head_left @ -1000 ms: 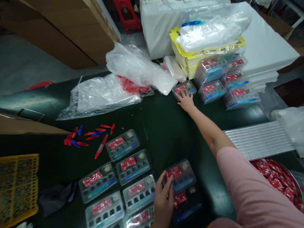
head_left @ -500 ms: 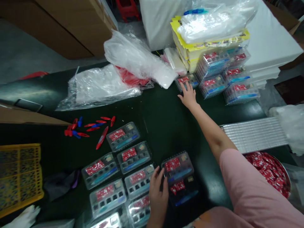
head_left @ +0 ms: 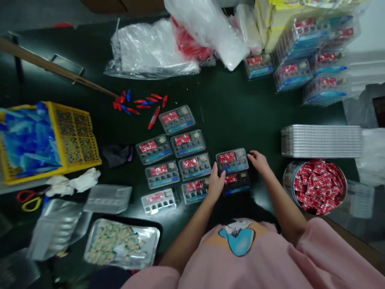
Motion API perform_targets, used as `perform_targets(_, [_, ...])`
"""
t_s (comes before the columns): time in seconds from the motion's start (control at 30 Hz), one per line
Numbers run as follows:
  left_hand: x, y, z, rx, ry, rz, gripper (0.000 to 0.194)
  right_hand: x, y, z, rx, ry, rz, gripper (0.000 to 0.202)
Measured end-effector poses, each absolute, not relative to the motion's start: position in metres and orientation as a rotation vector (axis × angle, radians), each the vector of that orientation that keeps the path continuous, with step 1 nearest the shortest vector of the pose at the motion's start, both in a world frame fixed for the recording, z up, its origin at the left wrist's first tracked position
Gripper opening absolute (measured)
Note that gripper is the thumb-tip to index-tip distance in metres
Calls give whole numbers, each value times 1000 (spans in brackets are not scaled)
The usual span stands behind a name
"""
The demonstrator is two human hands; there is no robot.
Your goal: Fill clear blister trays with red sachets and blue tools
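On the dark green table, a clear plastic case [head_left: 232, 161] holds a red packet and a blue item. At its left edge is my left hand [head_left: 216, 181], thumb and fingers apart, touching the case. My right hand [head_left: 259, 161] is just off its right edge, fingers bent, and whether they touch anything is hard to tell. A second case [head_left: 236, 184] lies partly under the first, nearer my body. Left of my hands are several similar filled cases [head_left: 195, 166] in two rough columns.
Stacked cases [head_left: 293, 74] stand at the back right, plastic bags [head_left: 156, 50] at the back. A tub of red packets [head_left: 320, 186] and silvery trays [head_left: 321, 141] are right. Left are a yellow basket [head_left: 80, 136], scissors [head_left: 30, 200] and a metal tray [head_left: 152, 241].
My right hand has come back from the single stack at the back right to beside the near case. The view has shifted down, showing more of the near table.
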State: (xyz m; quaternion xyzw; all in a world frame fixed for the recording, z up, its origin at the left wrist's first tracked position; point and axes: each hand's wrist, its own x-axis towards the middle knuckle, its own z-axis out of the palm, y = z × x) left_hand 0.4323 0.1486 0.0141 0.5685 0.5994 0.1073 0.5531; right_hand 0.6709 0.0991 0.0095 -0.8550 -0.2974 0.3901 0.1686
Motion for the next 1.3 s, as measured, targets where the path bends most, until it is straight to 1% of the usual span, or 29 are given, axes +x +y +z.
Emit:
perform_targets(0.13, [454,167,14,1338,1479,260,59,656,109,10,-2393,-908,1081,29])
perform_targets(0.27, [457,171,24,1330,1497,335,54,649,107,20,-2373,-929,1048,34])
perform_targets(0.4, [427,132,44,1376,1437,445,52,629,62,37,-2244,-989,998,37])
perform_targets(0.5, [403,88,49,1336,1444,395,51,606,17,41,-2241,-1017,1027,38])
perform_targets(0.6, [393,60,39,1293,1469,310,50,588,-9,36,-2314,-1029,1017,39])
perform_targets(0.77, [400,59,21,1295,1542,261,47,584,-12,22,-2353,-949,889,42])
perform_targets(0.83, [403,60,20,1280,1543,260,50,587,-10,17,-2328,-899,957,43])
perform_targets(0.93, [404,57,23,1254,1546,240,62,591,-10,12,-2252,-841,1114,43])
perform_targets(1.0, [404,53,24,1238,1546,220,66,590,-12,8,-2194,-779,1150,45])
perform_targets(1.17, [406,49,21,1237,1515,297,64,584,-18,9,-2018,-543,1192,55])
perform_targets(1.3, [395,47,32,1201,1455,394,65,577,-24,28,-1906,-473,1225,62])
